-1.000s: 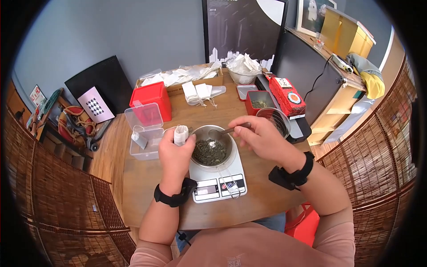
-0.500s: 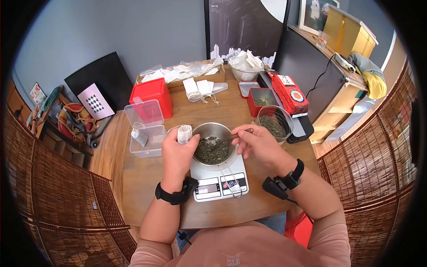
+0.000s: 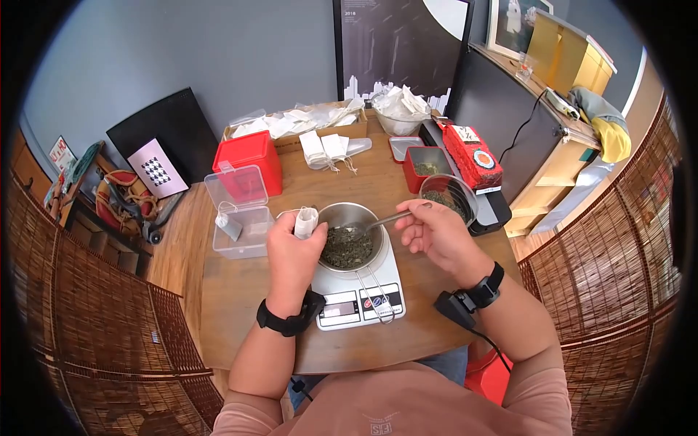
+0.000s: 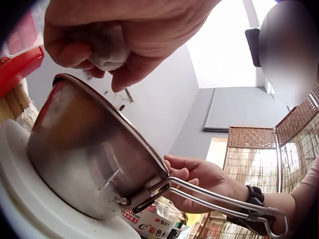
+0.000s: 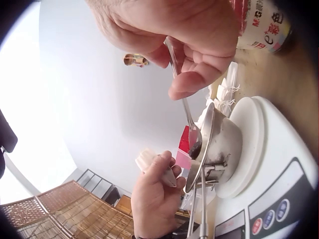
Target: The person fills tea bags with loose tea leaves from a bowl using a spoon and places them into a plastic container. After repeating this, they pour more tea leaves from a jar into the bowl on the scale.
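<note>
My left hand point(image 3: 293, 251) grips a small white tea bag point(image 3: 306, 219) upright, its mouth up, at the left rim of a steel bowl point(image 3: 347, 211). Dried tea leaves point(image 3: 345, 251) cover the bowl's bottom. From the right, my right hand point(image 3: 442, 236) pinches a metal spoon point(image 3: 391, 219) by its handle, the other fingers loosely bent. The spoon's head point(image 5: 196, 144) dips inside the bowl's rim, with dark leaves on it in the right wrist view. Under the bowl is a white kitchen scale point(image 3: 389, 270), and the bowl's wire handle point(image 3: 373, 291) reaches over its buttons.
Left of the bowl stands a lidded clear box point(image 3: 238, 251) with a filled tea bag point(image 3: 228, 225) in it. A tub of leaves point(image 3: 465, 190) is close behind my right hand. Farther back are red tins point(image 3: 251, 163), stacked white bags point(image 3: 323, 147) and a carton point(image 3: 291, 138).
My right hand has shifted back and right, and the spoon now slants lower into the bowl. My left hand has edged slightly right with the tea bag.
</note>
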Action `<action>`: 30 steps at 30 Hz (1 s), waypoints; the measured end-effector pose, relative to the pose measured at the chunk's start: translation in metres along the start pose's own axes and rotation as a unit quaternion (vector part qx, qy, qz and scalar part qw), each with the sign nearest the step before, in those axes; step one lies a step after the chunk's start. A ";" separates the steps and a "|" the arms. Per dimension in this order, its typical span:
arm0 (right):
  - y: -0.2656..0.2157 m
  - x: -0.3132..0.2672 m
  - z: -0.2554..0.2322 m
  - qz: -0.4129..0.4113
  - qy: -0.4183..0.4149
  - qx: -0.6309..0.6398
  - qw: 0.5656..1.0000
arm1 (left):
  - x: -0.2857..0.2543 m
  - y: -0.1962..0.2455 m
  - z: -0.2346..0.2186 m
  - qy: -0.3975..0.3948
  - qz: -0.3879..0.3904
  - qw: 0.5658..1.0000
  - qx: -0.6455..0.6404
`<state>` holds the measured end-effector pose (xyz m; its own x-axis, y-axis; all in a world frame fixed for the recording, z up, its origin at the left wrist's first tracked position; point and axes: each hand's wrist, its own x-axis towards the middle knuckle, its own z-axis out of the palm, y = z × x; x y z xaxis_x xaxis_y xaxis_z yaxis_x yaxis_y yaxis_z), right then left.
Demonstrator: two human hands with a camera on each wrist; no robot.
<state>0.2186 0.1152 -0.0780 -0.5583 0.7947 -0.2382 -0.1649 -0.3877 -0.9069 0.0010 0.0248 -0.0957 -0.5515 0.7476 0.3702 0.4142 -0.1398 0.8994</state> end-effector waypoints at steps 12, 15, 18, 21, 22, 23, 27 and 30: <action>-0.048 -0.015 0.006 -0.093 -0.041 0.036 0.994 | -0.005 0.007 0.010 -0.002 0.011 0.999 0.034; -0.058 -0.017 0.012 -0.111 -0.049 0.030 0.992 | -0.006 0.007 0.014 0.009 0.034 0.998 0.049; -0.064 -0.020 0.019 -0.118 -0.052 0.017 0.991 | -0.006 0.006 0.018 0.022 0.054 0.997 0.052; -0.066 -0.021 0.025 -0.114 -0.047 -0.007 0.992 | -0.006 0.008 0.021 0.034 0.094 0.991 0.092; -0.066 -0.021 0.026 -0.106 -0.046 -0.019 0.993 | -0.006 0.010 0.022 0.035 0.097 0.990 0.093; -0.066 -0.021 0.028 -0.107 -0.046 -0.020 0.993 | -0.006 0.010 0.022 0.036 0.100 0.990 0.094; -0.066 -0.022 0.033 -0.104 -0.037 -0.041 0.993 | -0.006 0.010 0.023 0.030 0.091 0.991 0.090; -0.068 -0.022 0.038 -0.108 -0.028 -0.063 0.992 | -0.006 0.011 0.023 0.026 0.085 0.991 0.103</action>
<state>0.2106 0.1065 0.0024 -0.5653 0.8247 -0.0178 -0.1838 -0.1470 -0.9719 0.0251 0.0335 -0.0935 -0.4961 0.6894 0.5279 0.6396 -0.1211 0.7591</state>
